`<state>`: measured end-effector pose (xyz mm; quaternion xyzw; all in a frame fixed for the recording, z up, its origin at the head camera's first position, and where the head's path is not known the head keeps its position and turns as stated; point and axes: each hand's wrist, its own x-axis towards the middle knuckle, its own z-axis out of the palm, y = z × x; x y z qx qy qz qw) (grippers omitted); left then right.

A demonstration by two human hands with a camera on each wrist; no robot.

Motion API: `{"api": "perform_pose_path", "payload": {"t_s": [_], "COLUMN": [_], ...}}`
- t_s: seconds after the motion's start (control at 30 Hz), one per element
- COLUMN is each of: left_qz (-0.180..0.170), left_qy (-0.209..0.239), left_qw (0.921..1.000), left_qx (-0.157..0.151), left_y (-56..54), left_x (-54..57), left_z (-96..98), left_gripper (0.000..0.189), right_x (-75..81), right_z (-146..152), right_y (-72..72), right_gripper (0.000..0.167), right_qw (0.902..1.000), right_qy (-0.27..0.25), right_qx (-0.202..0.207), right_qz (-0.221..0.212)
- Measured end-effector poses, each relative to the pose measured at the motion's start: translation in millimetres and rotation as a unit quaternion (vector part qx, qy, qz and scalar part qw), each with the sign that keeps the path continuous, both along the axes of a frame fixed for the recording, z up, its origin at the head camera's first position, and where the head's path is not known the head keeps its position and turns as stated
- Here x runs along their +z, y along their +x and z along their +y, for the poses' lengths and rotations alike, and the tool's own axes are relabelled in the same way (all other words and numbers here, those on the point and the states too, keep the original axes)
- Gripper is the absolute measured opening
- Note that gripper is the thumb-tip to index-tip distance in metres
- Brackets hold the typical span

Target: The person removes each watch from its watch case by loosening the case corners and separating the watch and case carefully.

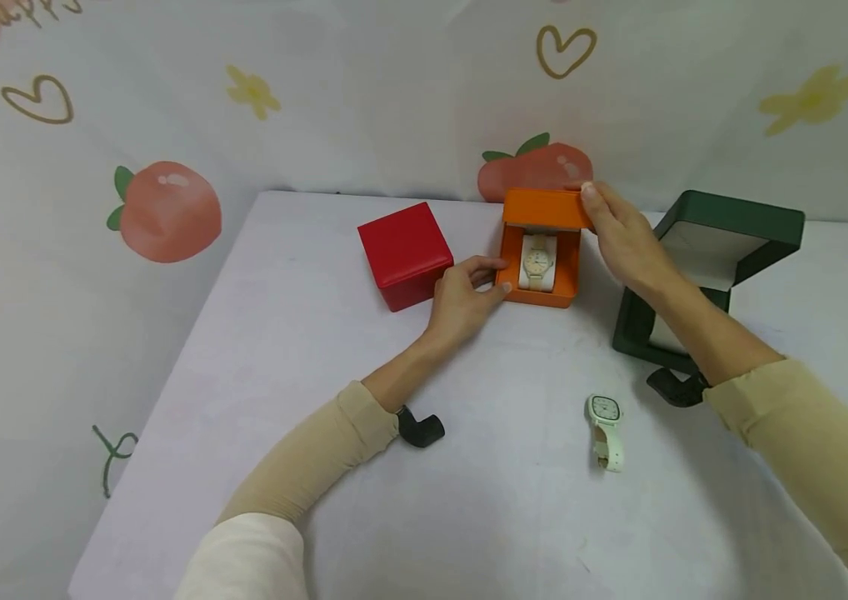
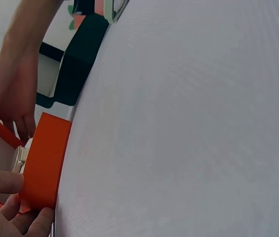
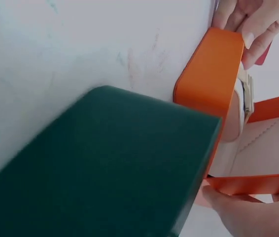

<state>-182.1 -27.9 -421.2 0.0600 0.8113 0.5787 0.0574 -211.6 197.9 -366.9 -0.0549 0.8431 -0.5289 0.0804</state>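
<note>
An orange watch box (image 1: 569,287) stands with its lid raised at the back of the table. Inside it, a cream-strapped watch (image 1: 537,263) is wrapped on a white cushion. My left hand (image 1: 461,298) grips the box's left front side between thumb and fingers, as the left wrist view shows closely. With thumb and fingers, my right hand (image 1: 628,242) pinches the right edge of the orange lid (image 1: 544,208). In the right wrist view, the lid (image 3: 253,184) lies against the right thumb, and its lining is visible.
A closed red box (image 1: 406,250) sits just left of the orange one. To the right, an open dark green box (image 1: 742,218) stands partly behind my right forearm. A pale green watch (image 1: 606,425) lies on the white table nearer me. A printed cloth hangs behind.
</note>
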Motion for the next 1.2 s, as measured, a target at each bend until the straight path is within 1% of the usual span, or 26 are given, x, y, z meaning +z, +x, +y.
{"api": "perform_pose_path", "payload": {"t_s": [0.07,0.2,0.33,0.43,0.53,0.6,0.73,0.8,0.83,0.93,1.0,1.1,1.2], "left_qz": [-0.002,-0.019,-0.028,-0.026,-0.023,-0.023,-0.027,-0.028,-0.028,-0.026,-0.022,-0.016,-0.01], "left_qy": [0.001,0.006,0.01,0.01,0.007,0.004,0.009,0.011,0.012,0.01,0.006,-0.001,-0.011], "left_qw": [1.0,0.9998,0.9995,0.9996,0.9997,0.9996,0.9994,0.9994,0.9994,0.9995,0.9996,0.9997,0.9997], "left_qx": [0.0,0.002,0.004,0.005,0.009,0.016,0.019,0.017,0.016,0.013,0.014,0.016,0.019], "left_y": [0.0,-0.5,-1.9,-2.8,-2.8,-2.8,-2.6,-2.4,-2.2,-1.9,-1.9,-1.8,-1.6], "left_x": [-0.6,0.7,2.1,2.6,2.9,3.0,2.2,1.9,1.7,1.2,0.9,0.9,0.8], "left_z": [0.8,1.5,2.1,1.9,0.8,-0.1,-0.6,-0.4,-0.2,0.3,0.6,1.1,1.7], "left_gripper": [0.028,0.027,0.026,0.026,0.026,0.026,0.026,0.026,0.026,0.026,0.026,0.026,0.026], "right_x": [-0.1,1.8,6.4,9.4,10.6,10.8,9.6,8.1,7.4,5.2,4.2,3.3,3.7], "right_z": [0.4,0.9,-1.7,-4.9,-6.8,-6.2,-0.3,3.2,4.5,7.6,8.4,9.0,7.8], "right_y": [0.6,-0.3,-4.5,-7.6,-8.3,-7.5,-3.2,-1.8,-1.2,-1.3,-1.9,-2.7,-2.6], "right_gripper": [0.068,0.066,0.071,0.069,0.062,0.057,0.05,0.05,0.05,0.052,0.053,0.057,0.06], "right_qw": [1.0,0.9996,0.9989,0.9974,0.9944,0.9903,0.9743,0.9669,0.966,0.9677,0.9717,0.9728,0.9726], "right_qy": [-0.009,-0.027,-0.037,-0.062,-0.1,-0.137,-0.225,-0.253,-0.255,-0.246,-0.23,-0.227,-0.232], "right_qx": [-0.004,-0.01,-0.026,-0.034,-0.031,-0.021,0.015,0.034,0.043,0.054,0.052,0.041,0.014], "right_qz": [0.001,0.003,-0.009,-0.016,-0.01,-0.006,-0.001,0.002,0.006,0.013,0.018,0.017,0.014]}}
